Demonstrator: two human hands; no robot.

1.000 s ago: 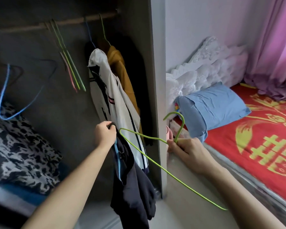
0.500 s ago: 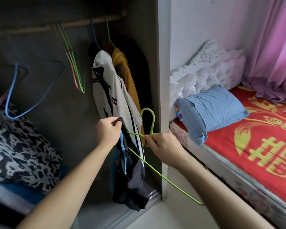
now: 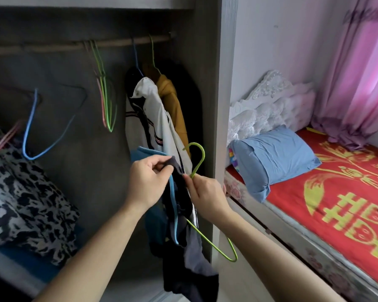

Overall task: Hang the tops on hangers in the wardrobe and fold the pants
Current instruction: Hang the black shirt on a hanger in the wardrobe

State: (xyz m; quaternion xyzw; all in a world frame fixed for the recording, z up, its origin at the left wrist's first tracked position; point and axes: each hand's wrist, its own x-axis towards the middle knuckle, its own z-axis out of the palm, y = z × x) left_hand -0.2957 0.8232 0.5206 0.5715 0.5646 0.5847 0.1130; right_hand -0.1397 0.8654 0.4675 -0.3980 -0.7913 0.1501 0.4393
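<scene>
A dark top with blue trim hangs down in front of the open wardrobe. My left hand pinches its upper edge. My right hand grips a green wire hanger just below its hook; one arm of the hanger slants down behind the top and comes out at the lower right. On the wardrobe rail hang a white striped top, a mustard top and a dark garment at the right end.
Several empty hangers, green and pink and blue, hang from the rail. A black-and-white patterned bundle lies at the lower left of the wardrobe. To the right stands a bed with a red cover and blue pillow.
My right hand has brought the green hanger leftward from near the bed to the dark top. Both hands have risen and come together, and the hanger arm now lies behind the cloth.
</scene>
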